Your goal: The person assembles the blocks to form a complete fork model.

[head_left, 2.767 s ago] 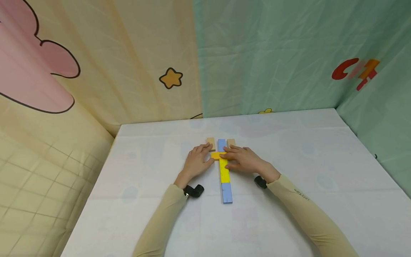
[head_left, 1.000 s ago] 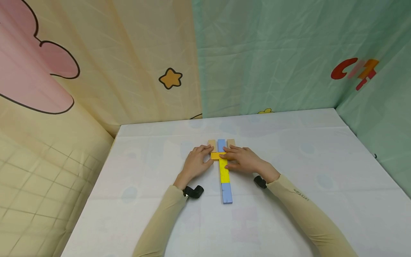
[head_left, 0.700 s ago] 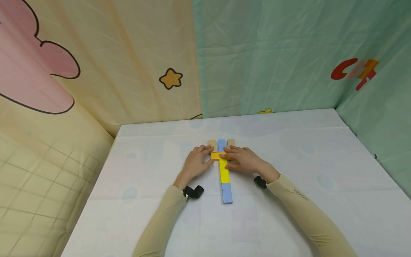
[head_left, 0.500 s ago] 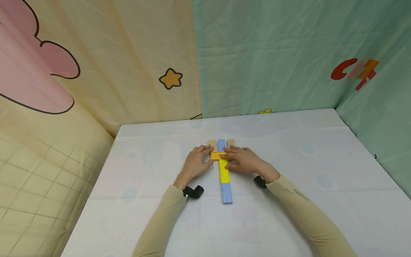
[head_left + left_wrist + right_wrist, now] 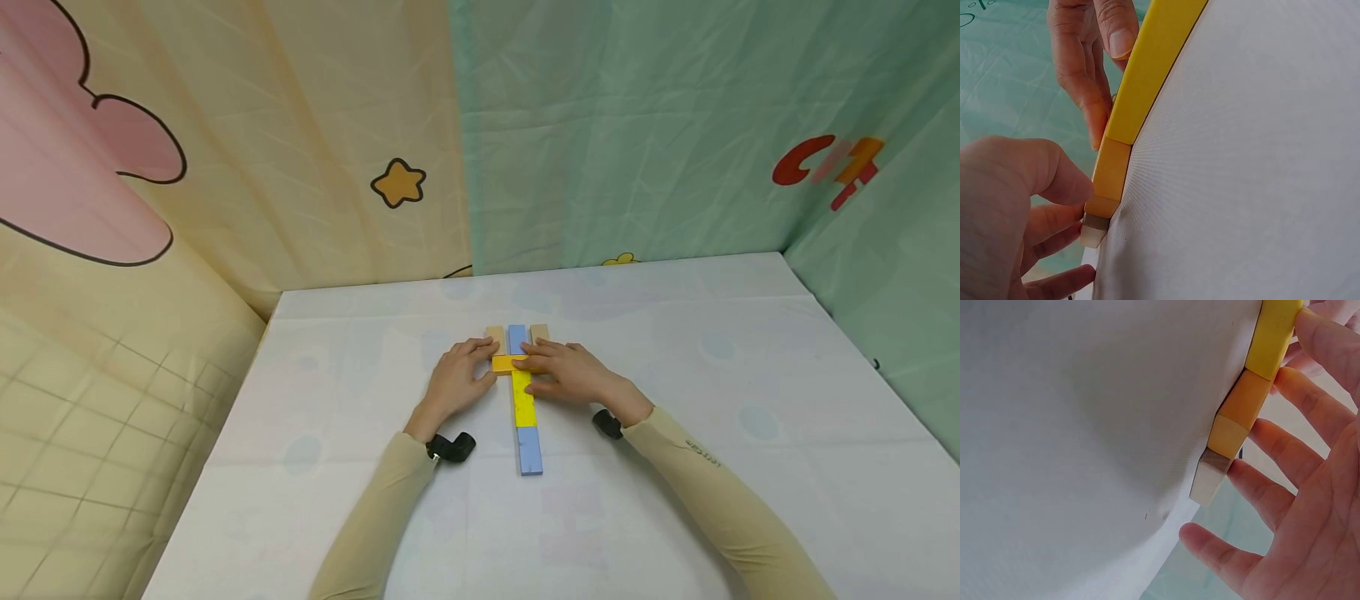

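Flat blocks lie on the table in a pattern. A yellow block (image 5: 523, 404) runs lengthwise, with a blue block (image 5: 529, 452) at its near end. Across its far end lies an orange block (image 5: 503, 364). Beyond that, another blue block (image 5: 517, 337) stands between a left wooden block (image 5: 495, 332) and a right wooden block (image 5: 539, 332). My left hand (image 5: 453, 379) touches the left wooden block with its fingers, the thumb by the orange block's end. My right hand (image 5: 568, 372), fingers spread, rests its fingertips on the yellow, orange and right wooden blocks, hiding part of them.
A pale cloth covers the table (image 5: 337, 500). Printed curtains (image 5: 300, 167) hang behind its far edge and along both sides. Black wrist cameras sit below both hands.
Since the oldest frame, the left wooden block has shifted slightly nearer and to the right, up to the orange block. Over the last second, hands and blocks have stayed almost still.
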